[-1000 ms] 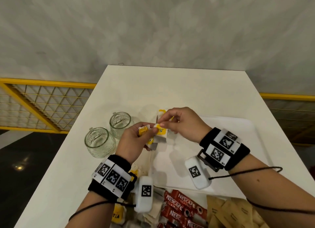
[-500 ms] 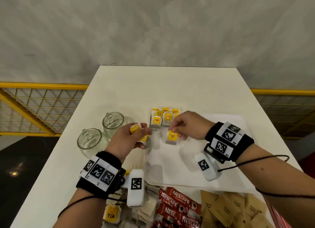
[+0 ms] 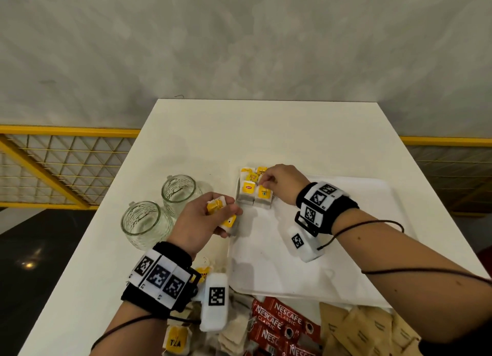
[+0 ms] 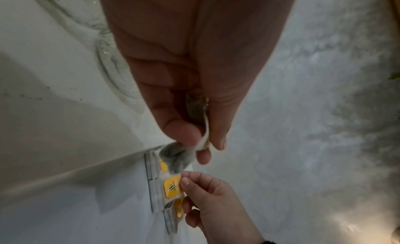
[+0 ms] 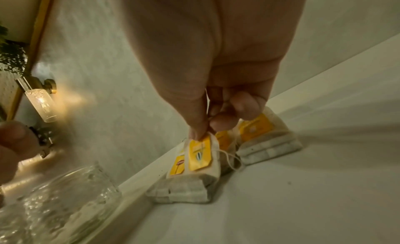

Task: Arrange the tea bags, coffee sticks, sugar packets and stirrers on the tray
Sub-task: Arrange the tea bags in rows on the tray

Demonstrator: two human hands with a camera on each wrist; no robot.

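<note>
From the head camera, a white tray (image 3: 306,281) lies on the white table (image 3: 186,142), and tea bags with yellow tags (image 3: 254,189) sit in small stacks in its far left corner, flat, tags facing up. The right hand (image 3: 281,181) reaches over them, its thumb and forefinger closed on the tag end of the near right bag. The left hand (image 3: 202,222) hovers at the tray's left edge, fingers curled round a bunch of held tea bags (image 3: 221,212). Two glass mugs (image 3: 159,209) stand left of the tray; Nescafé coffee sticks (image 3: 282,323) and brown sugar packets (image 3: 372,331) lie at the near edge. Half a second ago the right hand was nearer, with a bag lower on the tray; it has since moved up to the stacks.

From the left wrist, thumb and fingers clamp the held bags, one hanging down toward the stacks.

From the right wrist, the fingertips (image 5: 198,133) pinch the top bag's far edge, its long axis running away from the hand.
</note>
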